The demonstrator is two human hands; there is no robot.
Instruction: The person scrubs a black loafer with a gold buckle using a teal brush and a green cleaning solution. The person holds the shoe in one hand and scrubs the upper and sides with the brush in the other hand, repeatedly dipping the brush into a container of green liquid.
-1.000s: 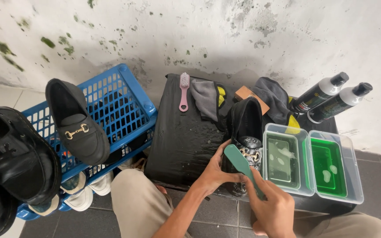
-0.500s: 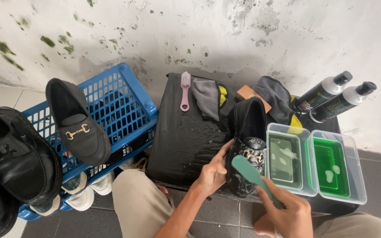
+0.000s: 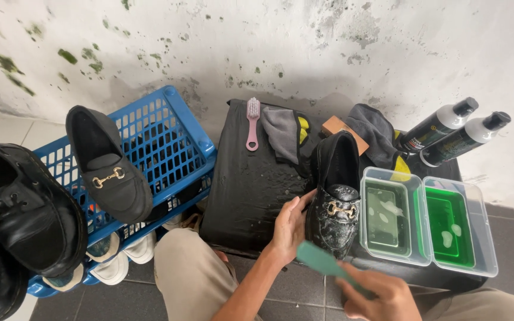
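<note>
Head view: left hand (image 3: 290, 229) braces the near side of a black leather loafer with a gold buckle (image 3: 333, 199), fingers extended flat against it, not clenched, so the shoe stays put. Loafer sits foamy on a wet black padded surface (image 3: 242, 178). Right hand (image 3: 382, 297) has its fingers clenched around a teal-handled brush (image 3: 322, 261), head angled at the toe. Two clear plastic tubs of green liquid (image 3: 429, 223) stand just beside the shoe, within dipping reach.

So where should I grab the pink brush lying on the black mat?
Probably by its long thin handle, from above. The pink brush lies flat on the black mat, bristle head toward the wall, handle end pointing at you, with bare mat beside it for your fingers.
</note>
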